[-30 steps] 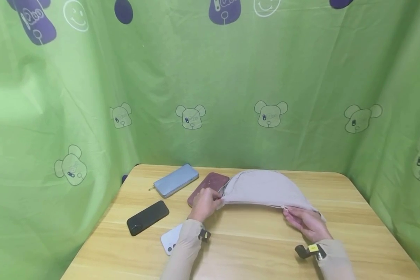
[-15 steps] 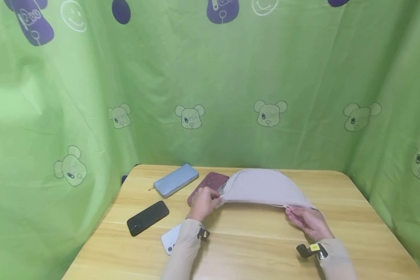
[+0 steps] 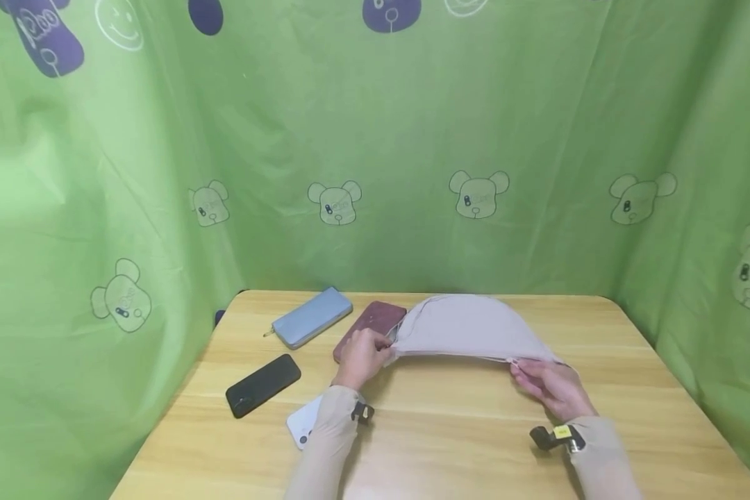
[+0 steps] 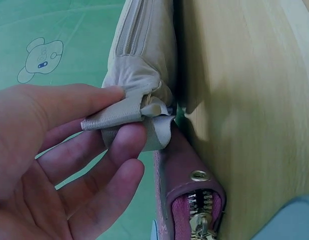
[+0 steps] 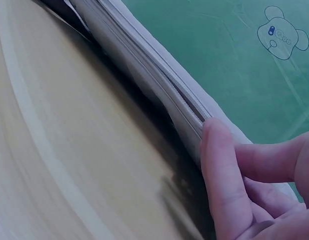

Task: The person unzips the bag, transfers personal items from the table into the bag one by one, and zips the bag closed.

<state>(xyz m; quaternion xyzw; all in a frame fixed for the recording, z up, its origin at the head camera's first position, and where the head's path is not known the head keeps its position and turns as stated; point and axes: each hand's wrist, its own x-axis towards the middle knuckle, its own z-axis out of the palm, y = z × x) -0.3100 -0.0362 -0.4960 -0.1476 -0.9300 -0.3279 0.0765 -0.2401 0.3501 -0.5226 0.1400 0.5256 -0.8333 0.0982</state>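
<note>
A pale pinkish half-moon bag (image 3: 469,325) stands on the table with its zipper edge toward me. At its left end my left hand (image 3: 361,357) pinches a webbing tab (image 4: 117,114) between thumb and finger, the other fingers loosely bent. My right hand (image 3: 556,389) pinches the zipper near the bag's right end; the pull is mostly covered by the fingertips. Beside those fingertips the zipper (image 5: 180,95) shows a narrow parted slit. What lies inside the bag is hidden. Just behind my left hand, a maroon wallet (image 3: 381,319) lies close to the bag.
A light blue zip wallet (image 3: 312,318) lies at the back left of the wooden table (image 3: 450,430). In front of it is a black phone (image 3: 264,385). A white phone (image 3: 303,420) sits partly under my left sleeve. A green patterned curtain (image 3: 412,250) surrounds the table.
My right hand has slid slightly right along the zipper edge with the pull. The left hand keeps its pinch on the tab. The head view has tilted down a little.
</note>
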